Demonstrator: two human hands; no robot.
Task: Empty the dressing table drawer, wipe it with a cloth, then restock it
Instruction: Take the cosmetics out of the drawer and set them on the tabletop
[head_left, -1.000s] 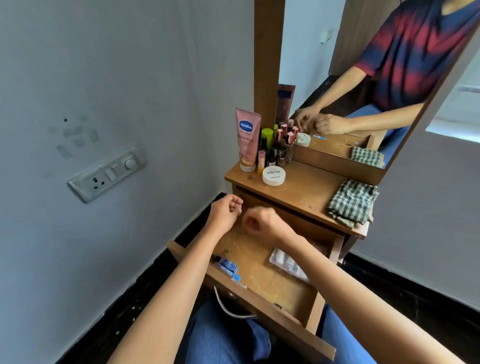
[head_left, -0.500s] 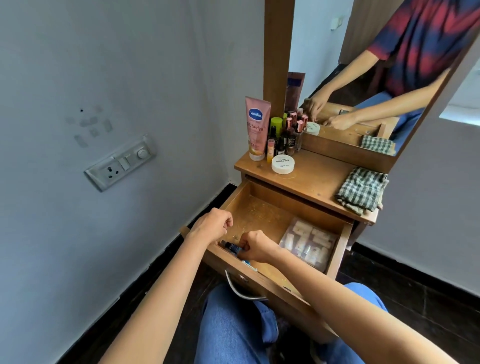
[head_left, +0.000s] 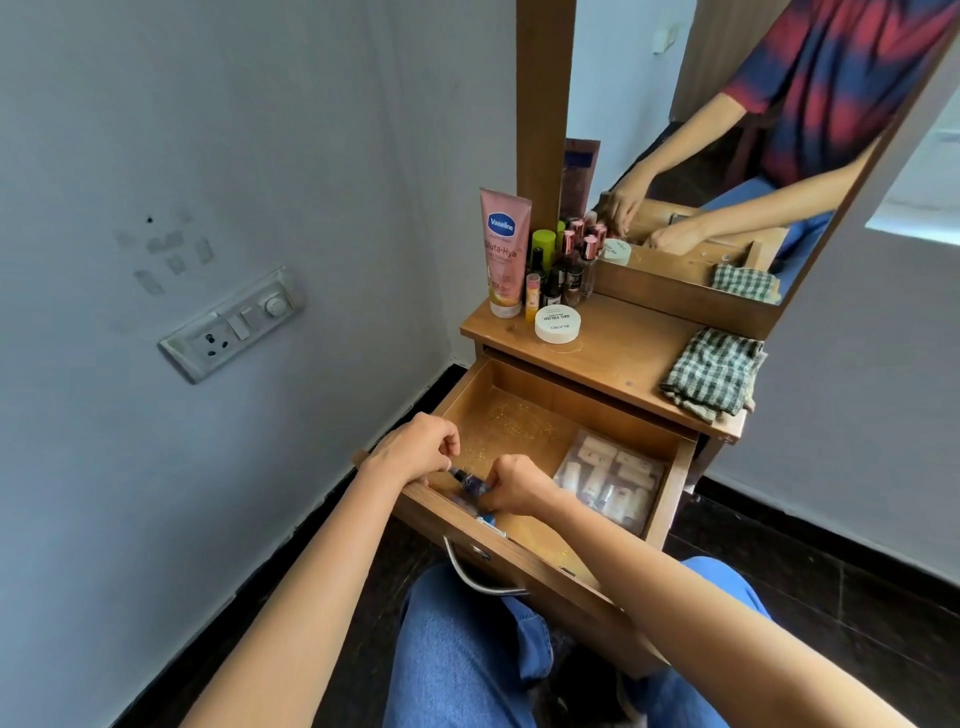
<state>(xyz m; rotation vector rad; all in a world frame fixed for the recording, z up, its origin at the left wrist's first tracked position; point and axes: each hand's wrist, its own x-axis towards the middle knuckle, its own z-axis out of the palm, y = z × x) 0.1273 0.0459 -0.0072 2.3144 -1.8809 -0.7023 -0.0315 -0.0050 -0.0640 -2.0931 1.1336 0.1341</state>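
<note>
The wooden drawer (head_left: 670, 499) of the dressing table stands pulled out over my lap. Both hands are in its front left corner. My left hand (head_left: 415, 449) is curled, its fingertips at the dark tip of a small blue tube (head_left: 470, 480). My right hand (head_left: 514, 486) is closed over the tube's other end. Another small blue item (head_left: 485, 519) lies under my right hand against the drawer front. A clear pouch of small tubes (head_left: 610, 480) lies in the drawer's right half. A green checked cloth (head_left: 711, 374) sits folded on the table top at the right.
On the table top (head_left: 623, 364) stand a pink Vaseline tube (head_left: 504, 249), several nail polish bottles (head_left: 566, 265) and a white jar (head_left: 557, 323). The mirror (head_left: 727, 156) rises behind. A wall with a socket plate (head_left: 234, 325) is close on the left. A metal handle (head_left: 478, 577) hangs on the drawer front.
Both hands dropped from the back of the drawer to its front left corner and closed on the small blue tube. The left hand has drawn nearer to the right.
</note>
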